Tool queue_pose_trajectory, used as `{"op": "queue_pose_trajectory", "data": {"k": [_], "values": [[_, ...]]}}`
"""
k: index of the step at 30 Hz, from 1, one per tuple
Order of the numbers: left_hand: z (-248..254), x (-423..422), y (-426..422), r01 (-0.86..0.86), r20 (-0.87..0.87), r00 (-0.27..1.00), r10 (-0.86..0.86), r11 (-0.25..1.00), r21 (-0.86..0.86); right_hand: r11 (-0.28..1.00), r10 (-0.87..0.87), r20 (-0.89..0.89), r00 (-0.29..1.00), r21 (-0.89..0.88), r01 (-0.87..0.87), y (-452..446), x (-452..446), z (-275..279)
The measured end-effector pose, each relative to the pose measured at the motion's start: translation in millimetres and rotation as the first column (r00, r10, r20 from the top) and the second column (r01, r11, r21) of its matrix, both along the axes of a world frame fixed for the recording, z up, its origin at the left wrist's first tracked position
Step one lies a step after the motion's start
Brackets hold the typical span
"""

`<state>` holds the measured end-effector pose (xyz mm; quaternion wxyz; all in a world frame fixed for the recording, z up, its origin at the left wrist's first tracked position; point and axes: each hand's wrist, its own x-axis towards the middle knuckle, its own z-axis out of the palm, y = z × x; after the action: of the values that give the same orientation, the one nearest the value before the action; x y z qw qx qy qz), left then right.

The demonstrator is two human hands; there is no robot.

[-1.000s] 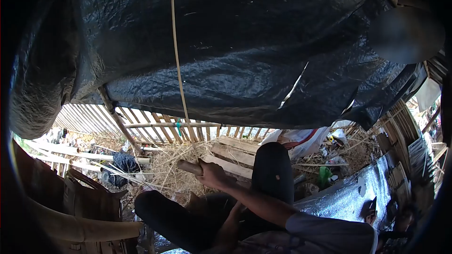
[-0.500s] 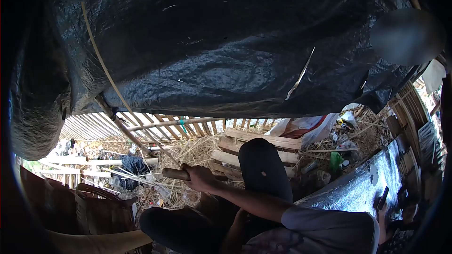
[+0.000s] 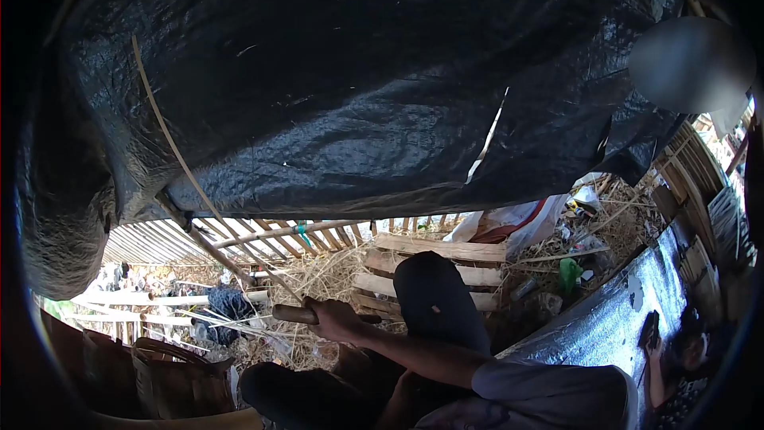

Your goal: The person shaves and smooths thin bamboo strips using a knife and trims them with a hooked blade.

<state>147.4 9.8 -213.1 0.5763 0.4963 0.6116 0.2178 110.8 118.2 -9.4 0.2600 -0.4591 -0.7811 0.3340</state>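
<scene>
Strip of thin, pale wood (image 3: 163, 123) slants up and leftward from the right hand (image 3: 334, 320), its lower end meeting the fist and its upper tip in front of the black tarp (image 3: 358, 111). That hand is clenched round a tool with a stout wooden handle (image 3: 293, 314); the handle's butt juts out on the left and a dark, narrow part shows on the right. Whether the fingers also grip the strip, I cannot tell. The left hand (image 3: 404, 390) is low in shadow below the right forearm, its grasp too dark to tell.

Room is tight on the right, where a raised knee (image 3: 438, 295) stands near the dark end of the tool; left of the fist lies loose straw (image 3: 326, 271). Wooden slats (image 3: 469, 277) reach out behind the knee. Farther off, the tarp's lower edge hangs over a slatted fence (image 3: 151, 243).

A white and red sack (image 3: 533, 227) slumps beyond the slats, contents hidden, with green plastic (image 3: 569, 272) nearby. At far right, another person's hand (image 3: 654, 350) holds a dark object (image 3: 649, 329).
</scene>
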Motion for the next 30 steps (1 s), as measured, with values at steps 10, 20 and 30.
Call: {"op": "queue_pose_trajectory", "data": {"k": [10, 20, 30], "values": [[8.4, -3.6, -3.3, -0.04, -0.001, 0.999, 0.04, 0.999, -0.002, 0.997, -0.045, -0.04, 0.998, 0.054, 0.047, -1.0, 7.4, -11.8], [69.0, -11.2, -18.8, -0.182, 0.053, 0.982, 0.18, 0.983, 0.036, 0.996, -0.089, -0.042, 0.995, 0.01, 0.09, -5.0, 27.1, -18.5], [351.8, -158.4, 28.0, -0.387, 0.135, 0.857, 0.496, 0.449, 0.805, 0.995, 0.055, -0.057, 0.997, 0.09, -0.05, 15.5, 19.8, -16.9]]}}
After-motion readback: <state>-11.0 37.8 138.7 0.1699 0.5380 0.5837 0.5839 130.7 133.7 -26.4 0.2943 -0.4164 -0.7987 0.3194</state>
